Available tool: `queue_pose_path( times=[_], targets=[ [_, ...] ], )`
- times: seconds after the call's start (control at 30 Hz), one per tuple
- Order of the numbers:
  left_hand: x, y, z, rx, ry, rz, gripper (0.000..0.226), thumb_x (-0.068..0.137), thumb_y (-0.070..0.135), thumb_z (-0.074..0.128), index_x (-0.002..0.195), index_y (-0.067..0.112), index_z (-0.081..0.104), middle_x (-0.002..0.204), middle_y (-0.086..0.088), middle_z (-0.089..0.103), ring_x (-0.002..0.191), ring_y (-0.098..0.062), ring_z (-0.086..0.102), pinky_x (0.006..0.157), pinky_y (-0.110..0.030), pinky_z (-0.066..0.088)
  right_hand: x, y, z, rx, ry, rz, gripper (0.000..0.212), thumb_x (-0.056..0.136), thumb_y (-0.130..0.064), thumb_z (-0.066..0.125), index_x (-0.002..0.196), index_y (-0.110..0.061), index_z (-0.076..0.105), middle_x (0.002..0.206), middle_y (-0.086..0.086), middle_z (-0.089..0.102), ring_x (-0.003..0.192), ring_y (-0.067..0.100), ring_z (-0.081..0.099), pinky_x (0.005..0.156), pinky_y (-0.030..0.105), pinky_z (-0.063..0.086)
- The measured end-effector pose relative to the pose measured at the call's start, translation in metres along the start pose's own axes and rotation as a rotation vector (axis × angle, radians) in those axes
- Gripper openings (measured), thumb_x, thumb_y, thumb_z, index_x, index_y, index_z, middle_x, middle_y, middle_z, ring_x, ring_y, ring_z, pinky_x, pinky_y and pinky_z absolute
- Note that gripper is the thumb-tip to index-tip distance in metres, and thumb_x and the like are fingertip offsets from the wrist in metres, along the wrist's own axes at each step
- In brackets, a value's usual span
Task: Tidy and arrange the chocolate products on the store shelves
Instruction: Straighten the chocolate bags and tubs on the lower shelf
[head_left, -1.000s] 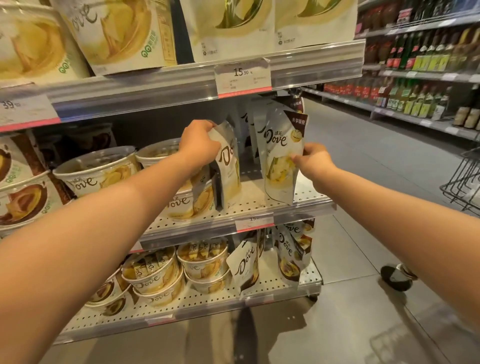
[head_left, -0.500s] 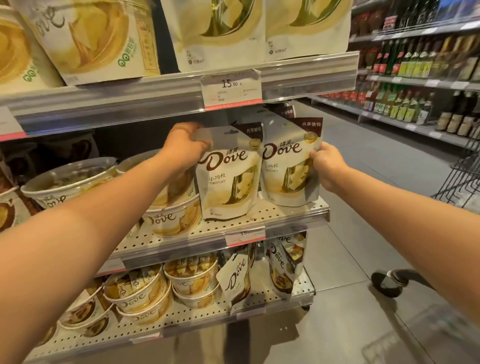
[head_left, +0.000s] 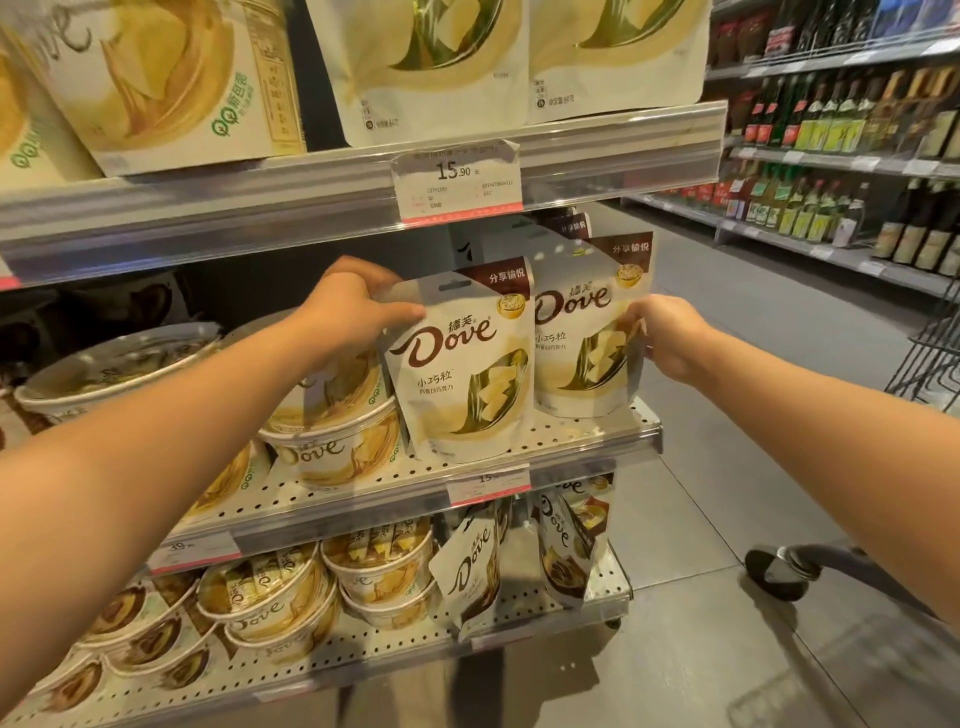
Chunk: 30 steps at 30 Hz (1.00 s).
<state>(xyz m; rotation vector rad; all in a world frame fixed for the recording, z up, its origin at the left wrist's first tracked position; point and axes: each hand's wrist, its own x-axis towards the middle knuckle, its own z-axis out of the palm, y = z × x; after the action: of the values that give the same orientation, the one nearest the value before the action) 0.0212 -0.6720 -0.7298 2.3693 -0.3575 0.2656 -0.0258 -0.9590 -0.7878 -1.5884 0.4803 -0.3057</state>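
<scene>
Two white Dove chocolate pouches stand upright side by side, facing front, on the middle shelf (head_left: 582, 441). My left hand (head_left: 353, 312) grips the top left corner of the left pouch (head_left: 462, 374). My right hand (head_left: 662, 338) pinches the right edge of the right pouch (head_left: 582, 348). More pouches stand behind the right one. Stacked Dove tubs (head_left: 332, 441) sit just left of the left pouch, partly hidden by my left forearm.
Large pouches fill the top shelf, above a 15.90 price tag (head_left: 460, 182). On the bottom shelf, tubs (head_left: 379, 571) and tilted pouches (head_left: 467, 571) stand. A bottle aisle (head_left: 841, 156) lies at right, and a cart's wire basket (head_left: 930, 353) and wheel (head_left: 784, 571) stand nearby.
Both pouches have turned from edge-on to face front and now stand side by side. My hands moved with them, and the view has come closer to the shelf.
</scene>
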Motion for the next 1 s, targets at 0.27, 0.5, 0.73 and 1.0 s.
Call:
queue_pose_path(
  times=[0.27, 0.5, 0.73, 1.0],
  targets=[
    [-0.008, 0.003, 0.005, 0.048, 0.112, 0.031, 0.047, 0.082, 0.027, 0.068, 0.124, 0.011, 0.053, 0.133, -0.003, 0.042, 0.121, -0.022, 0.043, 0.086, -0.026, 0.039, 0.001, 0.003, 0.001, -0.02, 0.006, -0.027, 0.024, 0.096, -0.012, 0.036, 0.085, -0.017, 0.056, 0.092, 0.003, 0.065, 0.09, 0.016, 0.062, 0.073, 0.025, 0.048],
    [-0.032, 0.005, 0.008, 0.245, 0.196, 0.388, 0.048, 0.082, 0.013, 0.064, 0.127, 0.011, 0.047, 0.128, -0.008, 0.05, 0.121, -0.021, 0.045, 0.096, -0.028, 0.037, -0.01, -0.002, -0.002, -0.116, 0.082, -0.097, 0.038, 0.094, -0.005, 0.044, 0.132, -0.011, 0.042, 0.115, 0.003, 0.054, 0.095, 0.013, 0.051, 0.06, 0.017, 0.042],
    [-0.067, -0.002, 0.011, 0.475, 0.293, 0.754, 0.027, 0.082, 0.013, 0.061, 0.108, 0.005, 0.056, 0.114, -0.014, 0.054, 0.108, -0.028, 0.048, 0.09, -0.037, 0.035, -0.046, 0.003, -0.008, -0.397, 0.276, -0.559, 0.049, 0.086, -0.017, 0.062, 0.13, -0.015, 0.04, 0.128, 0.002, 0.046, 0.113, 0.01, 0.045, 0.093, 0.021, 0.039],
    [-0.116, -0.026, 0.061, 0.362, -0.109, 0.783, 0.011, 0.083, 0.021, 0.059, 0.087, 0.011, 0.057, 0.075, 0.002, 0.055, 0.067, -0.014, 0.051, 0.056, -0.029, 0.045, -0.095, 0.054, -0.004, -0.634, -0.084, -0.766, 0.01, 0.088, -0.016, 0.058, 0.083, -0.008, 0.063, 0.076, 0.002, 0.062, 0.069, 0.018, 0.056, 0.066, 0.035, 0.049]
  ],
)
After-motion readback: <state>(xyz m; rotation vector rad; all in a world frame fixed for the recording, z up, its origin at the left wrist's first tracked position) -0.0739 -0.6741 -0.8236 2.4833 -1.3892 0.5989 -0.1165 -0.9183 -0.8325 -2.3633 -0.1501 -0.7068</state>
